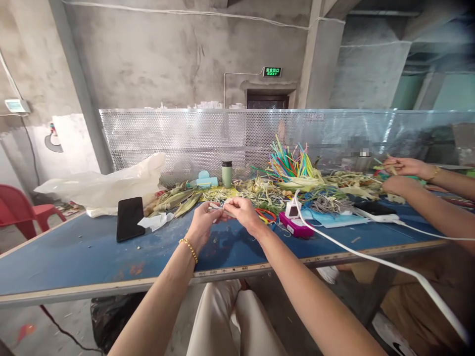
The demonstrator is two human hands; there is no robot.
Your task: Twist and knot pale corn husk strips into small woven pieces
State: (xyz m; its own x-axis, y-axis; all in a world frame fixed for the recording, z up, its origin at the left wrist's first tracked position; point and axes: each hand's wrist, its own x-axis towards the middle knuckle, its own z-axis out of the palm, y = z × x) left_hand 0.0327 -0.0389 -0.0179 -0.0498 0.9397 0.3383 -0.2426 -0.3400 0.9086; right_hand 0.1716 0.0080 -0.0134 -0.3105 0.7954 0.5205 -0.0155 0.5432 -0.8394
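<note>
My left hand (202,223) and my right hand (244,213) meet above the front part of the blue table, fingers pinched close together. Between them is a small pale strip (215,206) that looks like corn husk; the fingers hide most of it. Just beyond my hands lies a heap of husk strips and fibres (260,189). Larger green-yellow corn husks (189,201) lie behind my left hand. To the right of my right hand are an orange-red loop (265,215) and a purple power block (296,226) with a white plug (292,209) in it.
A black tablet (129,219), white tissue (155,221) and plastic bag (107,185) lie left. Behind stand a green bottle (226,174) and colourful pipe-cleaner-like stems (289,160). A white cable (352,251) crosses right. A co-worker's hands (404,178) handle pale material at far right.
</note>
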